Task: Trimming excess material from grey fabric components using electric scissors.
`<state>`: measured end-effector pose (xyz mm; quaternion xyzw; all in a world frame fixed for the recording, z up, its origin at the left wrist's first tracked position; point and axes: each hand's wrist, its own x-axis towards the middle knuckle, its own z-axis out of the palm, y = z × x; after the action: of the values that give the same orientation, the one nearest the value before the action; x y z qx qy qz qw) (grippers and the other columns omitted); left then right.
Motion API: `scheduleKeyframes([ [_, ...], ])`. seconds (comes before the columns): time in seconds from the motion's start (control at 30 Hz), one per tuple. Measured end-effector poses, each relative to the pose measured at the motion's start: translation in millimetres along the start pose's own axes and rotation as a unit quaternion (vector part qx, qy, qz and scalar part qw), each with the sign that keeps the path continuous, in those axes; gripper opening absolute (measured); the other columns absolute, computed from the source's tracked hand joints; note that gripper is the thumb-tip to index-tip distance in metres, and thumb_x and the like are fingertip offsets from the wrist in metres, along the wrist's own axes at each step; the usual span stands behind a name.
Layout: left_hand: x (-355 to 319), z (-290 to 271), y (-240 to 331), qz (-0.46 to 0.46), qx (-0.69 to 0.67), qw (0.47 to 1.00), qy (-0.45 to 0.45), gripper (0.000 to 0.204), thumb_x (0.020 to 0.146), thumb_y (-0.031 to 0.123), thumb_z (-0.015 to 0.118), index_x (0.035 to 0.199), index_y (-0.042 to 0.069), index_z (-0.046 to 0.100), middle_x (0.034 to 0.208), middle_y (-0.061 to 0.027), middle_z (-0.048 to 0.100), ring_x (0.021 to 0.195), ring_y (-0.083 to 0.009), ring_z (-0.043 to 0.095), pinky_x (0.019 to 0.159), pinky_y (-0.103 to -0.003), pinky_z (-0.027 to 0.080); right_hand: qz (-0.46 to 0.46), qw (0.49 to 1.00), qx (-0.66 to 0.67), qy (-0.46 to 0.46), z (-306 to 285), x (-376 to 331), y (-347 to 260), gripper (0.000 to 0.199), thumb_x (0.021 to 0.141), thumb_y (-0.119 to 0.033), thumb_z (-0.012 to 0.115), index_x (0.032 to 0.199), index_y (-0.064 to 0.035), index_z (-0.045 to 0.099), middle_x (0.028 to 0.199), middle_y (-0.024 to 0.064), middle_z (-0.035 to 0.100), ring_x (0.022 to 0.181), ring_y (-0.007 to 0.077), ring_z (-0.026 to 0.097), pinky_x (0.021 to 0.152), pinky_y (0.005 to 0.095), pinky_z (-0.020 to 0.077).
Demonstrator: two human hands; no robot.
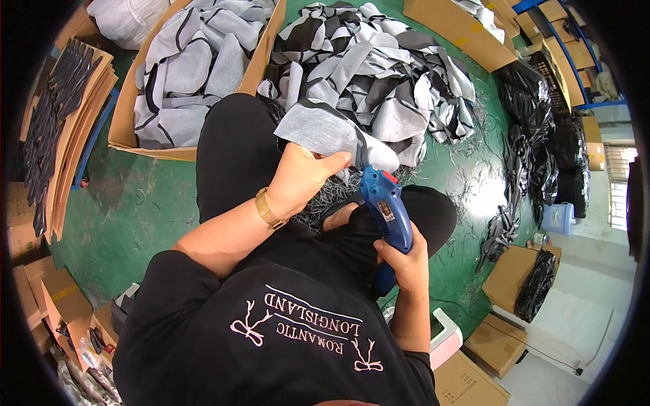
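Observation:
My left hand [302, 177] is closed on a grey fabric piece [315, 128] with dark edging, thumb on top, above my lap. In my right hand [409, 262] is a blue cordless electric cutter [387, 210] with a red button, my fingers wrapped round its handle. The cutter's head touches or nearly touches the fabric's right part, just right of my left fingertips. Its blade is hidden by the head and the cloth. Beyond my knees lies a large heap of grey and black fabric pieces [379, 74].
A cardboard box [125, 122] full of similar grey pieces stands at the far left. Thin dark trimmings litter the green floor [152, 203]. Stacked cardboard with black pieces [64, 115] is at the left; black plastic bags [531, 101] and a blue bucket [558, 218] are at the right.

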<state>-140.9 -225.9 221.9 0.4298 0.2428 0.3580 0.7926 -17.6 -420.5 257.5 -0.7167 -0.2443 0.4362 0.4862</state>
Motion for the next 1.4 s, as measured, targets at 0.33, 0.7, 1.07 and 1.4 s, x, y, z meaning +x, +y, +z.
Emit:
scheduleKeyframes([
  [0.33,1,-7,2,0.046,0.045,0.997,-0.037,0.022,0.080,-0.006,0.063,0.100,0.001,0.061,0.094,-0.0023,0.063,0.085,-0.0110,0.060,0.077,-0.027,0.049,0.031,0.996,0.074,-0.029,-5,6,-8,0.037,0.068,-0.001,0.071,0.100,0.0067,0.056,0.074,0.0074,0.058,0.055,0.0146,0.057,0.050,0.0261,0.0468],
  [0.7,-7,1,5,-0.046,0.032,0.993,-0.107,0.031,0.079,-0.005,0.067,0.108,0.002,0.058,0.099,-0.0025,0.063,0.087,-0.0121,0.061,0.079,-0.028,0.050,-0.090,0.991,0.067,0.069,-2,43,-42,0.037,0.070,-0.009,0.073,0.100,0.0040,0.057,0.073,0.0042,0.058,0.059,0.0118,0.056,0.057,0.0238,0.0459],
  [1.07,1,10,11,-0.099,-0.130,0.986,-0.039,0.023,0.089,0.009,0.064,0.110,0.001,0.059,0.102,-0.0048,0.065,0.091,-0.0139,0.063,0.082,-0.029,0.050,-0.114,0.992,-0.049,0.033,24,67,-33,0.046,0.069,-0.013,0.079,0.107,0.0024,0.058,0.081,0.0033,0.062,0.069,0.0098,0.057,0.065,0.0253,0.0481],
  [1.4,20,-11,21,-0.079,-0.081,0.993,-0.019,0.022,0.089,0.010,0.063,0.109,0.000,0.061,0.100,-0.0061,0.067,0.089,-0.0150,0.064,0.080,-0.030,0.051,-0.035,0.979,0.190,-0.066,-21,43,-1,0.037,0.070,-0.003,0.072,0.103,0.0034,0.055,0.078,0.0054,0.059,0.062,0.0136,0.057,0.060,0.0263,0.0480],
])
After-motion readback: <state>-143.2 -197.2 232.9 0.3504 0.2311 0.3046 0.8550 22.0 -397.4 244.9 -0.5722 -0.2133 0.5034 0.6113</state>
